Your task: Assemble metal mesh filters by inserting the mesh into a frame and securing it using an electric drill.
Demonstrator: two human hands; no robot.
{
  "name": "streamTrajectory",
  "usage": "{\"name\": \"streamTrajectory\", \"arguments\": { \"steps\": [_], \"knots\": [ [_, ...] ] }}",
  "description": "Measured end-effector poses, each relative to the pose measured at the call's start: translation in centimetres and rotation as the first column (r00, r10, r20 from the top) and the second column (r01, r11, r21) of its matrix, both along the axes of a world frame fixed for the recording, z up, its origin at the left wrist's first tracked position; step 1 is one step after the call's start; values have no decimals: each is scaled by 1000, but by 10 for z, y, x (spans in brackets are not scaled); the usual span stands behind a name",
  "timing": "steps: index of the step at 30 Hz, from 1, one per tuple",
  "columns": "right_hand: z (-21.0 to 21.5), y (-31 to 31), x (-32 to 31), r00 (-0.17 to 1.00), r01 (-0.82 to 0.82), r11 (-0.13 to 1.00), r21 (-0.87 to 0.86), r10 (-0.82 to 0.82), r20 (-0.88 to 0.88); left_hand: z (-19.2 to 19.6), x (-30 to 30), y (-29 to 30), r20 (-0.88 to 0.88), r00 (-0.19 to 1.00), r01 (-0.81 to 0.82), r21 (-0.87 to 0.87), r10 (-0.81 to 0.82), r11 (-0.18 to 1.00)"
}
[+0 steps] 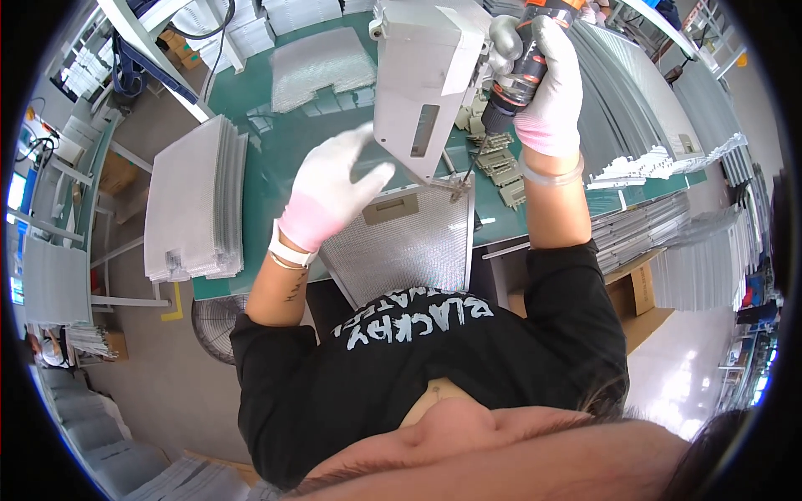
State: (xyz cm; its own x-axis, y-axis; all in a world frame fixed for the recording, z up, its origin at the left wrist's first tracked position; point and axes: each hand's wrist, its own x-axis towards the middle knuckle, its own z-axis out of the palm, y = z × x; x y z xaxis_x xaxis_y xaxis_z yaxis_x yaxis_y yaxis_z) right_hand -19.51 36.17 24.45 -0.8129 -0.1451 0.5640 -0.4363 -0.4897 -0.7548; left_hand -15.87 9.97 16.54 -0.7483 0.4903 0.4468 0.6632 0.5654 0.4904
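Power driver [526, 79] nose-down, upper right of centre
Right hand [555, 92] grips it, apparently so it points toward the mesh panel's [409, 250] corner, mid-frame; left hand [334, 179] spreads empty beside the grey housing [418, 75]; brackets [503, 171] lie close, presumably for reach.

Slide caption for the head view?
White-gloved right hand grips a black-and-orange power driver near a silvery mesh panel; white-gloved left hand open.

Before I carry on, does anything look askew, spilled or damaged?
The mesh panel juts past the near edge of the green table, oddly, as that end may lack support. No spill or damage is evident.
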Motion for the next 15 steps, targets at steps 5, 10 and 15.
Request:
{"name": "streamTrajectory", "arguments": {
  "steps": [5, 10, 15],
  "knots": [
    [2, -4, 7, 993, 96, 995, -29, -98, -63, -40, 25, 13, 127, 973, -117, -456, 194, 882],
    [14, -30, 23, 992, 28, 999, -47, -22, 126, -60, 69, 36, -148, 946, -316, -212, 289, 925],
    [17, -56, 35, 958, -79, 996, 37, 65, 279, -57, 96, 35, -321, 901, -316, -24, 292, 948]
  ]
}}
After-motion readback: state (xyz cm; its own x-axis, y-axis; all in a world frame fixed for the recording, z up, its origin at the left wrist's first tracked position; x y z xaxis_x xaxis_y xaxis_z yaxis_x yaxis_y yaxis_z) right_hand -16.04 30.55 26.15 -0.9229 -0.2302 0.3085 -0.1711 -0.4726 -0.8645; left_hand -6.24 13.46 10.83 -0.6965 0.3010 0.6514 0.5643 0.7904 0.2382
